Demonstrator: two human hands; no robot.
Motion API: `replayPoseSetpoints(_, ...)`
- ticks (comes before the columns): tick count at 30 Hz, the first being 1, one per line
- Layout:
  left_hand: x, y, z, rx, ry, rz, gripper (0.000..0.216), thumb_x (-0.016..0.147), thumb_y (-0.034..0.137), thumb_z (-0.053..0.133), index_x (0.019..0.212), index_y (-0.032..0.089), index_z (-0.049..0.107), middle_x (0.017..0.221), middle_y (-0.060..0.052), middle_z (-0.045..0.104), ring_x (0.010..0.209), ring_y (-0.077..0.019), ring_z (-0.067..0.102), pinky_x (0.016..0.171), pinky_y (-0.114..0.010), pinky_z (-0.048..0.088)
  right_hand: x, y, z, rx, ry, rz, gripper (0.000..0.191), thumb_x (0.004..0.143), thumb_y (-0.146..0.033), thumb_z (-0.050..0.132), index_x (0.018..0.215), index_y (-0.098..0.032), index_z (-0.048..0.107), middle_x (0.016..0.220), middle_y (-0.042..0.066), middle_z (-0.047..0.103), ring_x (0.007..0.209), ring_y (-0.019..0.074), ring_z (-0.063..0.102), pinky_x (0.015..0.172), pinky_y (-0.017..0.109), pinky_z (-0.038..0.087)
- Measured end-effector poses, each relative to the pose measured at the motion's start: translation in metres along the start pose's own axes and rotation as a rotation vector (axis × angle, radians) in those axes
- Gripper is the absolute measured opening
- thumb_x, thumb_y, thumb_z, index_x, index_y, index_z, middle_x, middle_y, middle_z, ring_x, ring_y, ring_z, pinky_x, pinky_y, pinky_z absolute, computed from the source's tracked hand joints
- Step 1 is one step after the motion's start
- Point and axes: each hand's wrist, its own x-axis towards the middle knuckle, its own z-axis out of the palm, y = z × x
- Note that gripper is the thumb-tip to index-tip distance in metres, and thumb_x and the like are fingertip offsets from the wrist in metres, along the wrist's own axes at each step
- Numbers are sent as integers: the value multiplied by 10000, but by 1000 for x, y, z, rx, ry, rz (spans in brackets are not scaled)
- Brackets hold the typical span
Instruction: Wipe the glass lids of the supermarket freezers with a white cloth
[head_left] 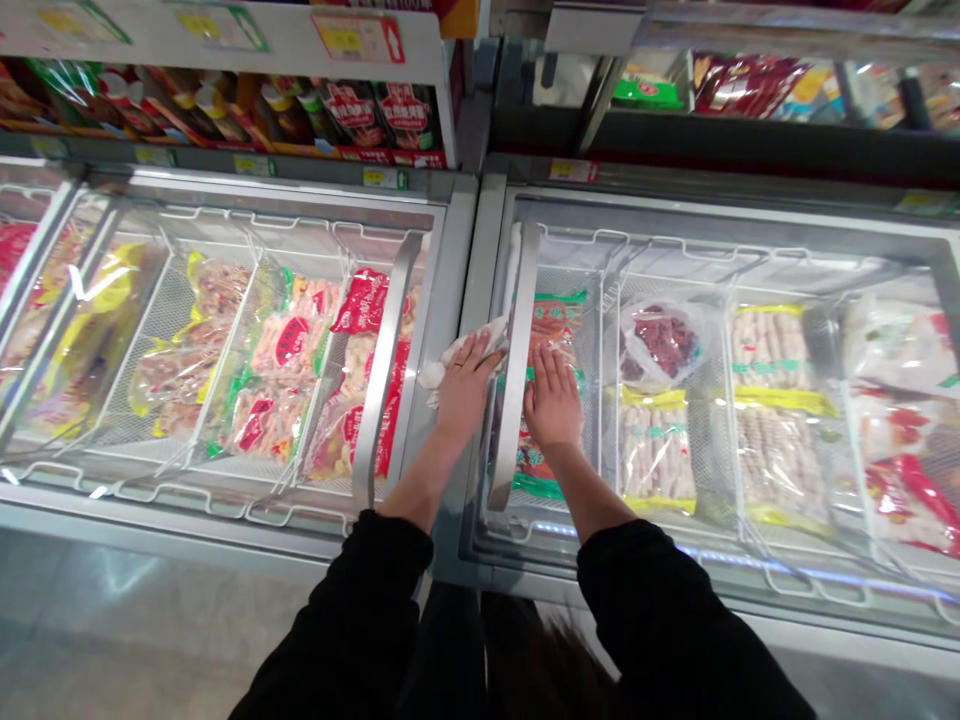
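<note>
My left hand (466,385) presses a crumpled white cloth (433,374) onto the grey frame between two chest freezers. Folds of the cloth stick out on both sides of the fingers, which bend slightly over it. My right hand (554,398) lies flat with fingers extended on the glass lid (679,270) of the right freezer. It is just right of that lid's long silver handle (516,370). Beneath the glass under this hand are red packets with green edges (559,310). The left freezer's silver handle (386,370) stands to the left of the cloth.
Wire baskets in the left freezer hold bagged frozen food (289,335). The right freezer holds yellow-edged packs (776,345) and a dark red bag (660,340). Shelves with jars and packets (360,110) and price tags run behind. Grey floor (112,620) shows at lower left.
</note>
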Motion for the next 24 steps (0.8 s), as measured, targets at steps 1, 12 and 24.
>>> replayPoseSetpoints(1,-9,0,-1,10,-26,6,615,962,42,385,1519,287,478,1681,46,261,1578,-177,165,1300,-438,281,0,0,0,4,0,3,613,989,-221,341,1594,-118,348,1638,91,377,1550,249,271,1254,483,298)
replayPoseSetpoints(12,-15,5,-2,55,-80,68,513,1025,138,348,1534,140,413,1687,-25,260,1576,-200,181,1303,-422,230,1,-1,-2,3,-45,21,620,985,-225,337,1601,-151,339,1650,66,356,1552,255,266,1250,498,295)
replayPoseSetpoints(24,-4,8,-4,125,-46,102,523,996,114,390,1516,145,441,1672,-23,305,1567,-225,218,1277,-422,269,1,2,2,35,-8,3,628,970,-207,360,1597,-165,358,1636,82,376,1543,277,283,1243,531,321)
